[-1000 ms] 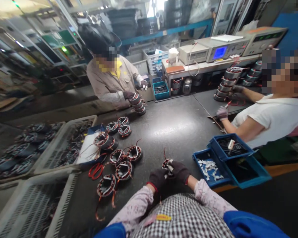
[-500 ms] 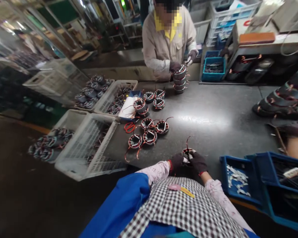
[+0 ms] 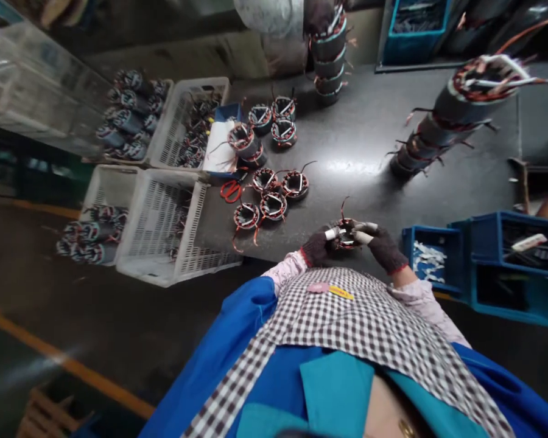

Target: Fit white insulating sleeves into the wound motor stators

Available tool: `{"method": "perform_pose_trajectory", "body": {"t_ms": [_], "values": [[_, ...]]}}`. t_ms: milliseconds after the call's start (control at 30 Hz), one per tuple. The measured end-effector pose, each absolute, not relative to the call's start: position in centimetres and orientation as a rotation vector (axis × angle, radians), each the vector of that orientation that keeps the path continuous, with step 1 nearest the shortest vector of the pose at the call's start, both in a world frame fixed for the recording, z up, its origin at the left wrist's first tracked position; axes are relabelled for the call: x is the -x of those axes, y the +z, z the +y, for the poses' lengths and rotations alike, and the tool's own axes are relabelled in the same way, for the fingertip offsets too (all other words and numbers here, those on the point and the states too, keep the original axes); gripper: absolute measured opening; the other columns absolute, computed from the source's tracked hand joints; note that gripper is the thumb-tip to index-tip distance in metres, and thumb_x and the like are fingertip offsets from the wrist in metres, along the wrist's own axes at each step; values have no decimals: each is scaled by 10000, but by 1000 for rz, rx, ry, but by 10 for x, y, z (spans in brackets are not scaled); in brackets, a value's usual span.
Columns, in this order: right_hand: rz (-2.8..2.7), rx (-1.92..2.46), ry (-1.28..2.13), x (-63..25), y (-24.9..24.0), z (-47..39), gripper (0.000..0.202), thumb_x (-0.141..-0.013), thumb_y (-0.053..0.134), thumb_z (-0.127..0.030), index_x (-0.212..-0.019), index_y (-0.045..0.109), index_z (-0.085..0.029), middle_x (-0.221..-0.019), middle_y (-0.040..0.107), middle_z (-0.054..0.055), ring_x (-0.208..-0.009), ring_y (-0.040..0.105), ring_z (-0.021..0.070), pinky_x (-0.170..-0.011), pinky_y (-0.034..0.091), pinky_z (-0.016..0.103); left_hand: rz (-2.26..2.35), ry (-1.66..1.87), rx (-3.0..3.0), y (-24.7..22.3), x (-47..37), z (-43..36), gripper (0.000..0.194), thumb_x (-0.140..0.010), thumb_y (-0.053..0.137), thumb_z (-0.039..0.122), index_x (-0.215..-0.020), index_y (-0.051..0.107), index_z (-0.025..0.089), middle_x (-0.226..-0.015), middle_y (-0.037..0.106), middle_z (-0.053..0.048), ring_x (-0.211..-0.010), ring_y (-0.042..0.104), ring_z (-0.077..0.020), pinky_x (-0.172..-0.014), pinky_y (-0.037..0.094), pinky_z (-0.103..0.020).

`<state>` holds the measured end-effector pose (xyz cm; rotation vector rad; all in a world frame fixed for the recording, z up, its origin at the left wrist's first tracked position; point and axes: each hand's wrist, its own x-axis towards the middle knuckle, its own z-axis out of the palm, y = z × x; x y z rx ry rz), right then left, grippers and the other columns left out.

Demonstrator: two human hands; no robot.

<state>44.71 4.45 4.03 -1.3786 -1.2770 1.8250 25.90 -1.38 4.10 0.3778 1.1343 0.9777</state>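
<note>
A motor stator (image 3: 346, 242) with copper windings stands at the table's near edge, in front of my apron, one lead wire sticking up from its far side. My left hand (image 3: 317, 247), in a dark glove with pale fingertips, grips it from the left. From the right, my right hand (image 3: 384, 248) closes its fingers on the rim, in a matching glove. Small white pieces show inside the ring between my fingertips. To the left, several similar stators (image 3: 274, 205) rest on the dark table (image 3: 360, 140), some stacked.
Red-handled scissors (image 3: 231, 191) lie left of the stators. White crates (image 3: 158, 225) stand off the left edge. Blue bins (image 3: 432, 258) line the right side, one holding white pieces. A stator stack (image 3: 438, 128) rises at right; another (image 3: 329, 64) stands by a co-worker's gloved hand (image 3: 318, 15).
My view has tilted downward, so the co-worker's head and upper body are out of frame. The right-hand stator stack now stands on the table, farther left in view. My right hand's fingers have shifted on the stator.
</note>
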Motion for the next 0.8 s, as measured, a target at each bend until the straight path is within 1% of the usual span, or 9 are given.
{"method": "perform_pose_trajectory", "body": {"t_ms": [200, 333, 400, 467, 567, 633, 667, 733, 800], "values": [[-1261, 1347, 1704, -429, 58, 21, 380, -717, 867, -519, -889, 747, -202, -891, 796, 36, -858, 685, 200, -898, 597, 388, 957, 938, -310, 26, -279, -11, 364, -968, 784, 362, -1237, 728, 123, -889, 728, -78, -734, 647, -141, -639, 512, -228], [-1150, 1384, 1543, -449, 54, 13, 457, -706, 889, -534, -976, 705, -215, -959, 791, 41, -848, 676, 191, -866, 604, 376, 1058, 898, -308, 16, -291, -8, 357, -920, 849, 365, -1176, 730, 146, -889, 733, -42, -682, 623, -99, -616, 509, -197], [-1091, 1453, 1439, -479, 49, 13, 455, -769, 842, -497, -1090, 703, -207, -1000, 785, 61, -831, 681, 194, -851, 607, 386, 1199, 970, -373, 11, -295, -8, 285, -954, 799, 316, -1181, 731, 157, -986, 776, -55, -773, 696, -121, -740, 595, -241], [-1066, 1642, 1227, -519, 44, 13, 385, -875, 729, -401, -1193, 701, -186, -1094, 787, 109, -905, 709, 214, -908, 607, 411, 1399, 1050, -539, 5, -295, -8, 214, -992, 712, 230, -1195, 744, 171, -1155, 810, -79, -982, 769, -178, -942, 641, -345], [-1233, 2093, 916, -582, 40, 12, 314, -909, 558, -166, -1143, 768, -152, -1328, 755, 201, -1212, 706, 259, -1124, 536, 444, 1561, 931, -1054, -1, -287, -9, 268, -991, 638, 128, -1200, 790, 197, -1329, 804, -80, -1283, 732, -232, -1192, 551, -430], [-1372, 2282, 822, -613, 42, 11, 383, -895, 497, -79, -1097, 814, -151, -1455, 714, 212, -1384, 650, 273, -1227, 464, 442, 1515, 727, -1407, -2, -282, -11, 327, -998, 646, 138, -1284, 789, 204, -1383, 791, -86, -1358, 695, -245, -1249, 500, -425], [-1413, 2316, 783, -623, 42, 12, 421, -916, 481, -71, -1142, 825, -156, -1477, 711, 203, -1419, 637, 274, -1242, 450, 442, 1503, 622, -1533, -1, -281, -12, 361, -1007, 660, 170, -1351, 768, 199, -1404, 781, -100, -1360, 690, -257, -1248, 496, -427], [-1389, 2352, 698, -632, 44, 16, 449, -994, 495, -125, -1327, 795, -156, -1444, 739, 201, -1379, 675, 280, -1214, 477, 445, 1547, 403, -1713, 2, -283, -13, 469, -1008, 705, 250, -1472, 704, 177, -1445, 751, -145, -1352, 682, -294, -1239, 489, -449], [-1355, 2435, 674, -631, 42, 23, 433, -1039, 571, -215, -1421, 753, -124, -1362, 777, 227, -1286, 726, 302, -1162, 510, 445, 1611, 155, -1846, 4, -290, -11, 570, -987, 752, 313, -1526, 661, 149, -1480, 714, -196, -1374, 655, -341, -1254, 449, -490]]}}
